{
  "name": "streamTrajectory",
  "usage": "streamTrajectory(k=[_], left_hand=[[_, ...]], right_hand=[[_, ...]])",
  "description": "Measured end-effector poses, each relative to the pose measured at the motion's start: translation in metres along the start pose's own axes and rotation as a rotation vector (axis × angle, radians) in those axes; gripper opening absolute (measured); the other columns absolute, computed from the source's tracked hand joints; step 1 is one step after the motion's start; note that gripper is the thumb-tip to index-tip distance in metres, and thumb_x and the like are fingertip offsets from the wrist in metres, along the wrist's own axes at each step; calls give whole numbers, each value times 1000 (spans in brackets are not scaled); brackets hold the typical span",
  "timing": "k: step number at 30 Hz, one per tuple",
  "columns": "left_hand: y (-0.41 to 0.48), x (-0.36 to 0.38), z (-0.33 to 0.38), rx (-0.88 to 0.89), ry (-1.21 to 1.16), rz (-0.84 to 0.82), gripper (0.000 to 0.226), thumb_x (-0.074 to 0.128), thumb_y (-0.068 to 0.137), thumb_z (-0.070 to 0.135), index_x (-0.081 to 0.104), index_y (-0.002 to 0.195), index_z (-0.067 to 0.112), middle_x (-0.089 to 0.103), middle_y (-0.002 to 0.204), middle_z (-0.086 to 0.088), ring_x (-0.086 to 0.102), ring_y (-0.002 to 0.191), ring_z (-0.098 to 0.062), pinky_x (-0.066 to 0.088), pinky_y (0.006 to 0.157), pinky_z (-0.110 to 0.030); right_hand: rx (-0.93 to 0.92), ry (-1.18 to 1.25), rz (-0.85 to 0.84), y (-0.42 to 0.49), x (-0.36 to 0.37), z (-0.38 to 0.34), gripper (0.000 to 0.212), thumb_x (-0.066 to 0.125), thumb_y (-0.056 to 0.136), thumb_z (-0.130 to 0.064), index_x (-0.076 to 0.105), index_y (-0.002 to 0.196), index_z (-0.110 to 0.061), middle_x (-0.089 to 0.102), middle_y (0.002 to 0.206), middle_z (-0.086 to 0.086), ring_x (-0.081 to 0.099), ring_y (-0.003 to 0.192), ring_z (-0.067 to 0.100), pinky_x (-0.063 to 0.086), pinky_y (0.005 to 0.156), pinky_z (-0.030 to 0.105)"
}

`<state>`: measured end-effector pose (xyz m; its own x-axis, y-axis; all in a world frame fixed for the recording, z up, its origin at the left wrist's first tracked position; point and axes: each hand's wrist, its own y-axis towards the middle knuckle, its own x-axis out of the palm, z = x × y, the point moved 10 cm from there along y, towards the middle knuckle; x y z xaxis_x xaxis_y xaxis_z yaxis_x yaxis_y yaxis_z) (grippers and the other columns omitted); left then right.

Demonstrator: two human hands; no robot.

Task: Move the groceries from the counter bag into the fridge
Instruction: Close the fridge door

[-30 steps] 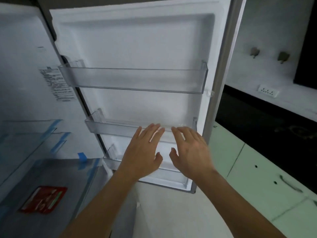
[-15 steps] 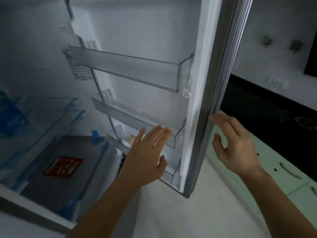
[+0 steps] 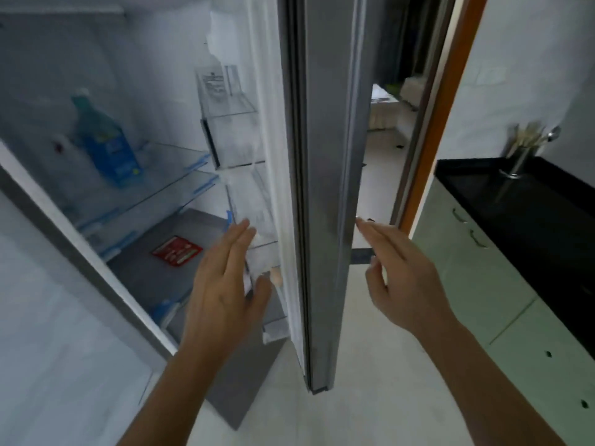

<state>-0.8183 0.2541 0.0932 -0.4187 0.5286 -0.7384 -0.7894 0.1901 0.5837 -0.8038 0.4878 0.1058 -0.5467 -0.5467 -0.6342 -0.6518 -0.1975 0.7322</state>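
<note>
Fingers (image 3: 236,239) of the left hand (image 3: 222,291) lie straight and together, palm flat and holding nothing, at the inner side of the fridge door (image 3: 322,188); those of the right hand (image 3: 402,284) are loosely extended and slightly parted, also bare, just beside the door's outer steel face. The door stands edge-on between the two hands. The open fridge (image 3: 96,246) holds a blue-labelled bottle (image 3: 104,146) upright on an upper glass shelf (image 3: 167,175) and a red packet (image 3: 177,251) flat on the lower grey tray. The door bins (image 3: 231,136) look empty apart from a pale egg-like item (image 3: 276,275) in the lowest; blur prevents certainty. Compared with half a second ago, the door has swung further toward closing and the bottle has come into view. At right, a dark desk (image 3: 531,201) carries a utensil holder (image 3: 521,149).
</note>
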Motion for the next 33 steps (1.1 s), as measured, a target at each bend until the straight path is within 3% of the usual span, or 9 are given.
streamTrajectory(k=[4,11,14,17,21,24,28,33], left_hand=[[-19,-24,38,-13,105,61,74,49,88,36,26,153,10,22,163,-7,19,151,-21,31,117,-50],[-28,-52,52,-42,314,60,83,60,86,32,20,154,8,12,165,-10,13,152,-26,31,116,-54],[-21,-63,46,-57,376,88,89,71,81,27,23,153,6,14,164,-13,12,152,-26,32,116,-54],[-18,-76,35,-109,374,172,87,68,80,26,24,153,5,14,164,-14,14,152,-28,36,112,-57],[-13,-92,27,-172,435,292,87,65,79,27,22,153,7,12,164,-7,11,152,-27,26,118,-55],[3,-89,20,-191,565,261,83,56,85,30,15,155,11,8,165,-4,7,153,-24,18,121,-52],[12,-82,-3,-283,763,181,85,61,85,24,16,155,8,13,164,-10,5,153,-25,17,121,-53],[15,-83,-24,-423,933,147,83,59,84,26,20,154,6,12,164,-12,3,153,-28,9,123,-51]], right_hand=[[-149,106,-55,8,19,-23,45,56,92,-9,56,136,-1,66,131,14,66,115,26,55,96,31],[-280,311,-168,32,64,-59,58,52,94,-28,45,147,-8,55,145,11,53,133,27,55,101,42],[-334,368,-204,51,87,-73,65,54,93,-33,38,152,-14,45,154,10,46,140,28,55,99,46],[-415,377,-229,73,112,-88,68,56,94,-35,32,155,-19,31,163,8,35,148,26,49,108,46],[-475,379,-237,104,137,-104,71,53,97,-42,22,159,-25,17,168,9,25,152,26,44,112,47],[-521,414,-241,128,152,-115,80,53,98,-45,5,160,-29,6,170,7,15,155,24,34,119,42],[-532,423,-217,144,167,-121,81,53,98,-44,7,160,-21,2,170,8,9,156,21,25,120,37],[-611,452,-191,152,187,-127,77,55,100,-41,14,160,-17,8,169,12,12,156,25,37,118,47]])
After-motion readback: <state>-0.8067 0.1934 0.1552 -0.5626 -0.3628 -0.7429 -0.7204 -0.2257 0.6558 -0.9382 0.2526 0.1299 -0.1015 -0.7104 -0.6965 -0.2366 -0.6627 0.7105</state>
